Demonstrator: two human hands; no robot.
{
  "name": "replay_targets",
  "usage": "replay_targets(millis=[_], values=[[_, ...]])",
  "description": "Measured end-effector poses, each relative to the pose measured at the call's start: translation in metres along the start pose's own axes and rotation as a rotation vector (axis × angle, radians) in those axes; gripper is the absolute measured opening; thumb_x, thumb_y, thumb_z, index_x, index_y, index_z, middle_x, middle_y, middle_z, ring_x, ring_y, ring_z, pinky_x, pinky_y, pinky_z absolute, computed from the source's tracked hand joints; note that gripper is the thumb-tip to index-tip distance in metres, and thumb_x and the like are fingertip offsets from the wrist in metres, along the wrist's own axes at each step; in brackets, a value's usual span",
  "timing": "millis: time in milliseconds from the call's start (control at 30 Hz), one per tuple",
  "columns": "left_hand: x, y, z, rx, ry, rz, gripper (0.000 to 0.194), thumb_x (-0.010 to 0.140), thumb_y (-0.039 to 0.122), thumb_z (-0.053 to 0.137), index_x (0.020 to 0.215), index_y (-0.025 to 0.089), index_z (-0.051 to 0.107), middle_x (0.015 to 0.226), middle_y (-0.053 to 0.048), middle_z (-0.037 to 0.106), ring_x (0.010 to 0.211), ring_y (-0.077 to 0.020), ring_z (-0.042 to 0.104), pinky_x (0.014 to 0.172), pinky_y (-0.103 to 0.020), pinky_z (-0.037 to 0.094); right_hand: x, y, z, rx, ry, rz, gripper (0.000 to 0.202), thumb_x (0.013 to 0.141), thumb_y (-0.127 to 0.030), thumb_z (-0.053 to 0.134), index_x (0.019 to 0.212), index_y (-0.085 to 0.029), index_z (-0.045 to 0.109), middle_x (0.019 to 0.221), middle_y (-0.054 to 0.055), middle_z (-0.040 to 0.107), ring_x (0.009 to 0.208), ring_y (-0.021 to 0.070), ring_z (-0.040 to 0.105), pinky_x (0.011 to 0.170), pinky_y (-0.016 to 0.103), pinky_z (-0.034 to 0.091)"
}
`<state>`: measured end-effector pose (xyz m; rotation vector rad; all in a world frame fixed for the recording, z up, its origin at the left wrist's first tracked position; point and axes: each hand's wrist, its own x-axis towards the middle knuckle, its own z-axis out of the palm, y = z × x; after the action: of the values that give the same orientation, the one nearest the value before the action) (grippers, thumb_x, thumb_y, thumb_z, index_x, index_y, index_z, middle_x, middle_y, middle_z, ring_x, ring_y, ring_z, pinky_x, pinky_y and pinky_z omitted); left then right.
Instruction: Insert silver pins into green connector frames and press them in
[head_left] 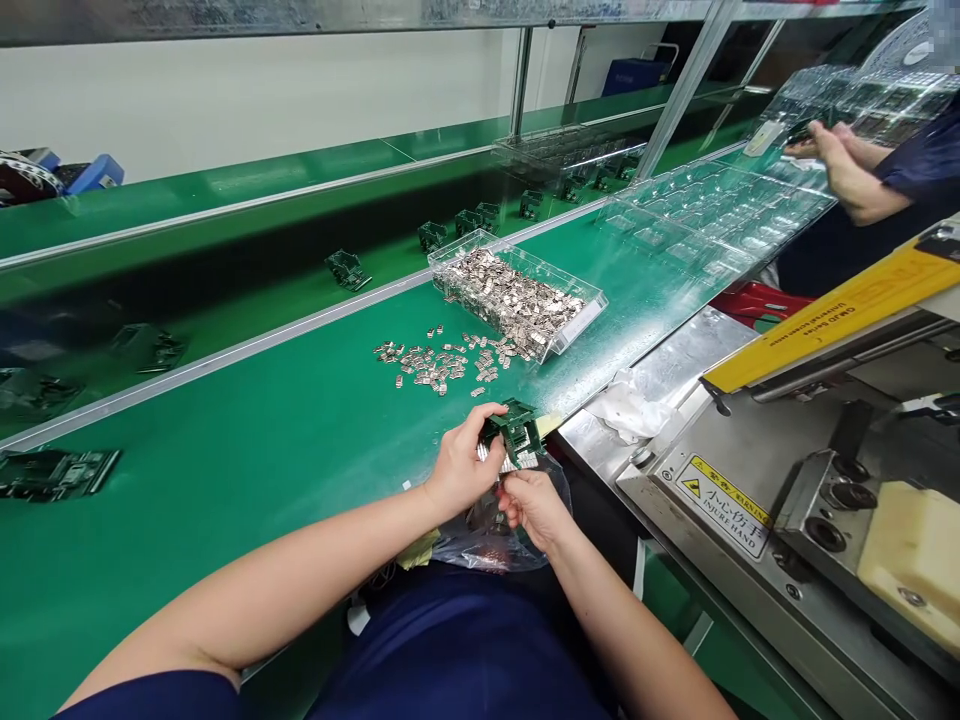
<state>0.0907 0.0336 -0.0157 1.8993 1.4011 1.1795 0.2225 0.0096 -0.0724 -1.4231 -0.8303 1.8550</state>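
My left hand (463, 465) grips a dark green assembly that looks like circuit boards (520, 430), fingers and thumb closed on its near left side. Just below it, my right hand (538, 505) is closed in a pinch; what lies between its fingertips, if anything, is too small to make out. A clear plastic bag (480, 553) hangs under both hands at the bench edge. Beyond them, small silvery metal pieces (433, 368) lie scattered on the green bench (300, 440). More of these fill a clear plastic tray (586, 318).
Similar green assemblies (346, 269) sit along the sunken belt behind a metal rail; another (58, 473) lies at left. Right of me stands a metal machine (675, 440) with a yellow bar. Crumpled white plastic (632, 405) rests beside it. A co-worker's hands (851, 170) are above clear blister trays (694, 215).
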Motion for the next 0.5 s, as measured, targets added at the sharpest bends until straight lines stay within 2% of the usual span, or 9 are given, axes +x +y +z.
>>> replay_targets(millis=[133,233,367,500], values=[[0.004,-0.003,0.001,-0.005,-0.001,0.011,0.037,0.079,0.008,0.049,0.115,0.019,0.052,0.096,-0.003,0.068,0.074,-0.0128,0.063,0.071,-0.024,0.050,0.002,0.022,-0.009,-0.097,0.006,-0.022,0.027,0.060,-0.042,0.059,0.061,-0.015,0.062,0.050,0.003,0.060,0.037,0.0100,0.048,0.036,0.020,0.039],[0.013,-0.009,0.001,-0.033,0.005,0.007,0.038,0.078,0.008,0.050,0.114,0.020,0.053,0.097,-0.002,0.067,0.069,-0.0112,0.060,0.069,-0.023,0.048,-0.002,0.026,-0.019,-0.210,0.037,-0.107,0.026,0.063,-0.042,0.065,0.067,-0.016,0.069,0.057,0.005,0.064,0.044,0.0154,0.057,0.041,0.025,0.044],[0.017,-0.010,-0.003,-0.158,0.086,-0.066,0.036,0.079,0.013,0.055,0.114,0.021,0.053,0.091,-0.001,0.064,0.068,-0.0107,0.056,0.067,-0.023,0.047,-0.026,0.010,-0.027,-0.319,0.153,-0.326,0.018,0.069,-0.038,0.070,0.074,-0.021,0.076,0.080,0.007,0.069,0.065,0.0186,0.062,0.057,0.029,0.051],[-0.001,0.005,-0.011,-0.432,0.168,-0.171,0.032,0.082,0.022,0.060,0.113,0.020,0.053,0.086,-0.001,0.060,0.076,-0.0122,0.059,0.069,-0.022,0.049,-0.059,-0.019,-0.013,-0.240,0.268,-0.582,0.015,0.077,-0.035,0.071,0.080,-0.022,0.075,0.079,0.005,0.065,0.063,0.0164,0.058,0.052,0.027,0.048]])
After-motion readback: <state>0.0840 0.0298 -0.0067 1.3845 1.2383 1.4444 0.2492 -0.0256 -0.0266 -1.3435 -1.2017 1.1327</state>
